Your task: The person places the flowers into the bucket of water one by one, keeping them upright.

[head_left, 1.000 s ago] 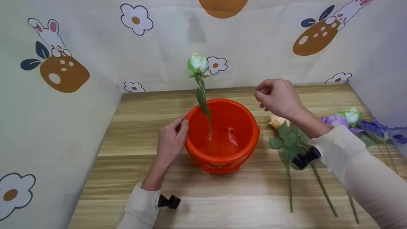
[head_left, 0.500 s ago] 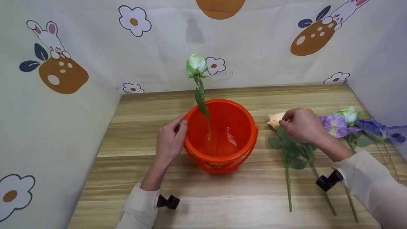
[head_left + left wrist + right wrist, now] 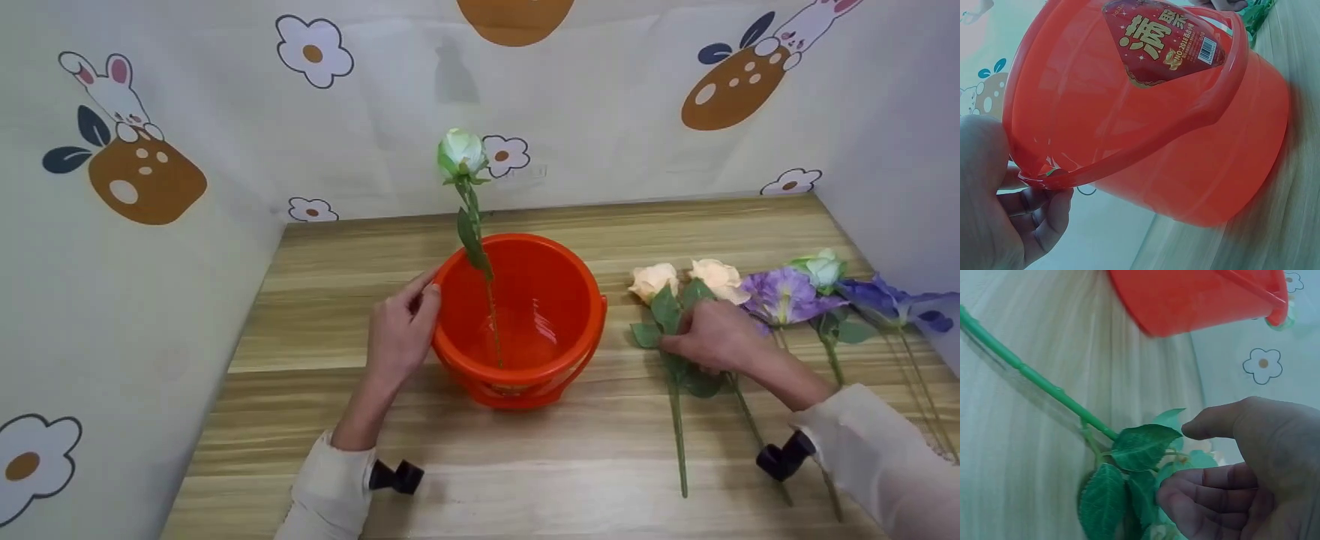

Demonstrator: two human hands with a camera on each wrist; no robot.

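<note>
The left hand (image 3: 403,330) clamps its fingers on the red bucket (image 3: 517,375), a pale rose (image 3: 462,154) leaning in it; then peach roses (image 3: 655,282) lie on the bench (image 3: 322,405), the right hand (image 3: 721,337) at their leaves (image 3: 666,309), thumb and fingers apart.

Right hand (image 3: 716,337) partly hides the leaves (image 3: 664,307) in the head view; label (image 3: 1171,46) partly too small to read; and the right wrist view's top edge chops into the bucket (image 3: 1199,301)!

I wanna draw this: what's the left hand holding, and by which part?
The left hand holds the red bucket by its rim, at the left in the head view.
</note>
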